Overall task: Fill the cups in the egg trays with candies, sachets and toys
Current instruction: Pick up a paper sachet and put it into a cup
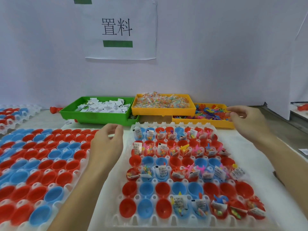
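- Left hand [106,144] hovers, fingers loosely curled, empty, between the two egg trays [166,220].
- Right hand [245,120], fingers relaxed, holding nothing visible, at the toy bin [205,123] near the worktop's back edge.

Three egg trays in view: one at right [166,220], one at left [73,189], one at far left [33,112]. Three supply bins: one green [93,116] with sachets, two yellow, the nearer [208,123] with toys, the other [163,110] with candies. Two hands: left [106,144], right [246,120]
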